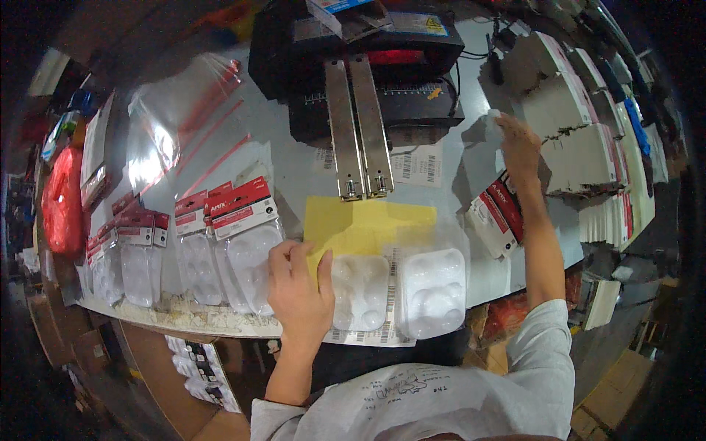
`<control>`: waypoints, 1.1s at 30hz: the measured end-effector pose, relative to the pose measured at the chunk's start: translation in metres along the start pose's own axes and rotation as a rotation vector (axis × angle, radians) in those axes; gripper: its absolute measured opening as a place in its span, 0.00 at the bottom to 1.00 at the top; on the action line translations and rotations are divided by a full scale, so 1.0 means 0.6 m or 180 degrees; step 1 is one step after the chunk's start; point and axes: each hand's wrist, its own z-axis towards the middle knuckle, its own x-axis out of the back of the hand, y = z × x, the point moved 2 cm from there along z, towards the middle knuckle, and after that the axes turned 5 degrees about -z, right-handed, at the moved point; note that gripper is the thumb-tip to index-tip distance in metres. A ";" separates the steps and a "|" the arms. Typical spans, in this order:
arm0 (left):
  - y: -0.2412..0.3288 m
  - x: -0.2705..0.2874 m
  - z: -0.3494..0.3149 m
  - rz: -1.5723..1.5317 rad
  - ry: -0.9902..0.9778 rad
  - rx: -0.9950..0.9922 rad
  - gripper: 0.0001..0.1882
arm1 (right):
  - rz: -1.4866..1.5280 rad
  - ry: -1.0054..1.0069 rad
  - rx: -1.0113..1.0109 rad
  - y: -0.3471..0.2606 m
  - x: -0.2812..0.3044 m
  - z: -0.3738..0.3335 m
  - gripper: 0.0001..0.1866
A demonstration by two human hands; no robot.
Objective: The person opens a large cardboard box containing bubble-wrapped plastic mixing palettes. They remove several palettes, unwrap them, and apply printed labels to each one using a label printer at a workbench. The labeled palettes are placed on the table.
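Note:
My left hand (300,285) rests at the table's front, thumb apart from its bent fingers, with nothing visible in it. It lies between a bagged palette with a red-and-white header card (243,209) and a white plastic palette with round wells (360,292). Just right of that sits another white palette (432,292). Under and behind them lies a yellow sheet (371,220). On the right, my right hand (519,147) is stretched out, its fingers close together at a small whitish piece that I cannot make out. Below its wrist are loose red-and-white header cards (496,217).
A black machine (360,59) with two long metal bars (358,125) stands at the back centre. Stacked cards (581,158) line the right. Clear bags with red strips (191,125) lie at the back left, more packed palettes (140,264) at the front left, beside a red bag (65,198).

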 end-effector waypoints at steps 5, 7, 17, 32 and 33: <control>-0.002 -0.028 0.002 0.0458 -0.0157 0.0123 0.15 | 0.1128 0.0192 0.0361 -0.009 0.025 0.026 0.07; -0.005 -0.037 0.004 0.0563 -0.0286 0.0211 0.15 | 0.0653 0.0172 0.0540 -0.025 0.028 0.029 0.07; -0.035 -0.036 -0.008 -0.0946 -0.0542 0.0670 0.07 | 0.1373 -0.1338 -0.0533 -0.071 0.183 0.016 0.31; 0.040 -0.002 -0.015 -0.3850 -0.0758 0.1717 0.11 | 0.1405 -0.1196 -0.1757 -0.099 0.220 -0.099 0.32; 0.050 -0.005 -0.014 -0.3810 -0.0905 0.1623 0.11 | 0.1792 -0.1381 -0.1909 -0.113 0.240 -0.087 0.31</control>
